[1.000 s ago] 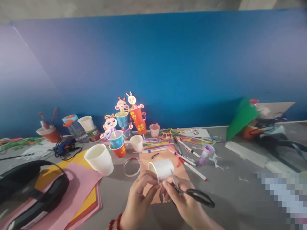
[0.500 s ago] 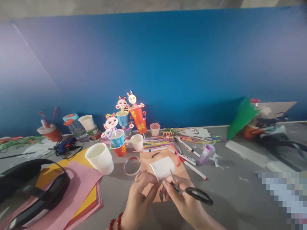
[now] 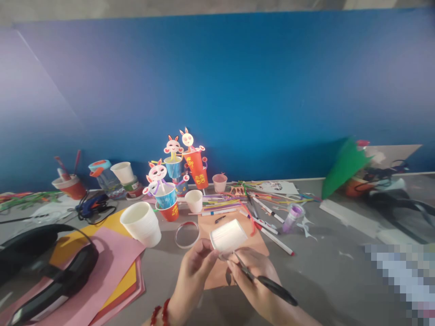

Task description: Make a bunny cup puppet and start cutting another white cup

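Observation:
A white paper cup (image 3: 228,236) lies tilted on its side between my hands, above an orange-brown sheet of paper (image 3: 217,275). My left hand (image 3: 196,269) pinches the cup near its rim, thumb and fingertips together. In my right hand (image 3: 258,280) is a pair of scissors (image 3: 277,290) with black handles, the blades pointing up and left toward the cup. The right fingertips also meet the cup's lower side. Whether the blades touch the cup, I cannot tell. Part of the scissors is hidden by the fingers.
Left of my hands stand a stack of white cups (image 3: 141,224) and a roll of tape (image 3: 186,234). Behind are cup figures with rabbit faces (image 3: 158,173). Several markers (image 3: 277,240) and a purple jar (image 3: 292,218) lie right. Headphones (image 3: 57,280) rest on coloured paper (image 3: 118,246).
The cup has tilted and shifted slightly left in my hands. The scissors have turned, so their handles now show edge-on and lower.

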Demonstrator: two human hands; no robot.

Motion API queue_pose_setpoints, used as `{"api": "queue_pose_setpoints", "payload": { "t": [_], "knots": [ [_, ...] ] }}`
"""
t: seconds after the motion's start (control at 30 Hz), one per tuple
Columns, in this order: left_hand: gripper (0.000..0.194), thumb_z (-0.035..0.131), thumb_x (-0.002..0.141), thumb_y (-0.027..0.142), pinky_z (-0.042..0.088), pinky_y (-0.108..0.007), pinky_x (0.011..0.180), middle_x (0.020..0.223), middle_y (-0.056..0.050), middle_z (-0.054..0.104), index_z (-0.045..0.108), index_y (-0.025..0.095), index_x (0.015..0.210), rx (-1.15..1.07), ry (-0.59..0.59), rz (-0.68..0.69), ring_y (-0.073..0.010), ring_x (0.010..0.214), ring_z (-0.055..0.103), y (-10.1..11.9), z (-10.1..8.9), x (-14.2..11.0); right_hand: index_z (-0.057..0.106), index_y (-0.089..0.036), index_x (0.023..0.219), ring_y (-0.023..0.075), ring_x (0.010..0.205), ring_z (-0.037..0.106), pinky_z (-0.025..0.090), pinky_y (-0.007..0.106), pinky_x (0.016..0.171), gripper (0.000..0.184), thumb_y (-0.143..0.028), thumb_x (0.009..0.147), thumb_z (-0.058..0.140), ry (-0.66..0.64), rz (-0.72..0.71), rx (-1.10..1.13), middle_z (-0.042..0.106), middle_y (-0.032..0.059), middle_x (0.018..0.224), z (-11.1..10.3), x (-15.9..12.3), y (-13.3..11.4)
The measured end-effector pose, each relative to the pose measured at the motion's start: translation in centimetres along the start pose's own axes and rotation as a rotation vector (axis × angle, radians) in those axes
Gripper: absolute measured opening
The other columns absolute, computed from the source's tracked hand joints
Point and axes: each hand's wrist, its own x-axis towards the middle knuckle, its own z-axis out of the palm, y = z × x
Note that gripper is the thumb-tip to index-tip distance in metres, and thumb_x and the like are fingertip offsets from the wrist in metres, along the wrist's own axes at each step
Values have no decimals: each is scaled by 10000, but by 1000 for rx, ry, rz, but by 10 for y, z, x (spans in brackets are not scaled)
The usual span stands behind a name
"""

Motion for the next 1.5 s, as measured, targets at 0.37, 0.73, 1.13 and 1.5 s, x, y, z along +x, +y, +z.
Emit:
{"api": "queue_pose_setpoints", "payload": {
  "t": [0.37,0.73,1.13,1.5],
  "knots": [
    [279,827,739,369,518,-265,756,769,-13,716,641,163,708,-206,61,-146,-177,766,643,-7,4,-4,579,-213,762,148,612,642,500,217,596,322,-353,1023,454,26,167,234,650,9,653,9,-6,6],
    [230,799,791,299,510,-362,943,992,-91,792,768,157,969,-330,-43,-227,-252,974,697,-3,5,-5,568,-207,751,158,597,617,479,226,561,345,-360,1023,421,69,107,121,613,21,654,6,-3,6],
    [297,795,793,250,533,-314,816,1054,-87,730,713,190,1071,-476,-36,-284,-249,1002,669,-12,0,-1,572,-225,818,173,713,637,475,257,699,189,-141,969,498,113,-160,1,669,20,726,0,0,6],
    [509,736,841,293,474,-373,956,1307,-65,629,582,278,1325,-241,-241,-136,-311,1210,555,10,-25,13,551,-227,813,194,844,651,474,278,777,183,-103,931,487,-36,-215,70,671,29,781,-7,2,4]
  ]
}}
